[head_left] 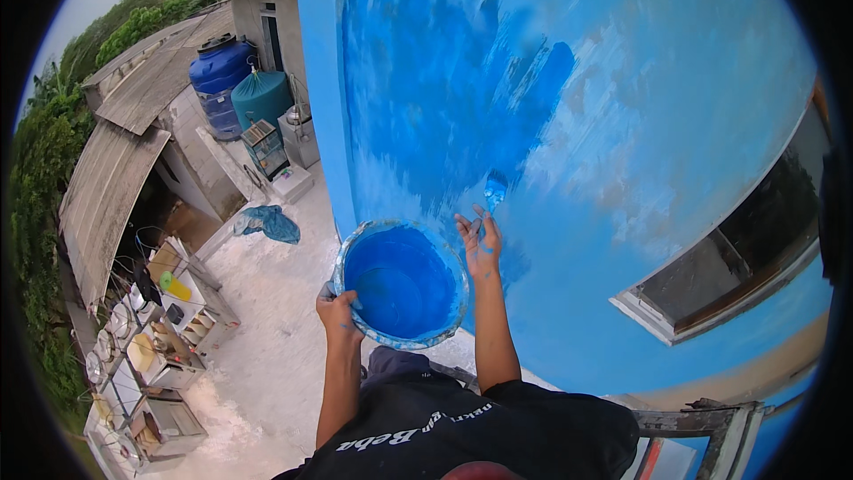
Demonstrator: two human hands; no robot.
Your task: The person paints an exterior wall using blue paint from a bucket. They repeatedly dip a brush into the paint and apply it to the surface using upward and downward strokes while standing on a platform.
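1. Front and centre, the round bucket (446, 271), smeared blue along its rim, sits in front of the body, just beside the wall (444, 89).
2. The left hand (338, 313) grips that rim, thumb over the edge.
3. Over to the right hand (482, 244): it grasps the paint-coated brush (495, 188), bristles upward; whether they touch the wall, I cannot tell.
4. And what a surface, deep-blue strokes over patchy, paler blue!
5. A pale-framed window (733, 244) interrupts it at right.
6. Out left, a crumpled teal cloth (268, 223) lies near a ribbed blue tank (216, 89).
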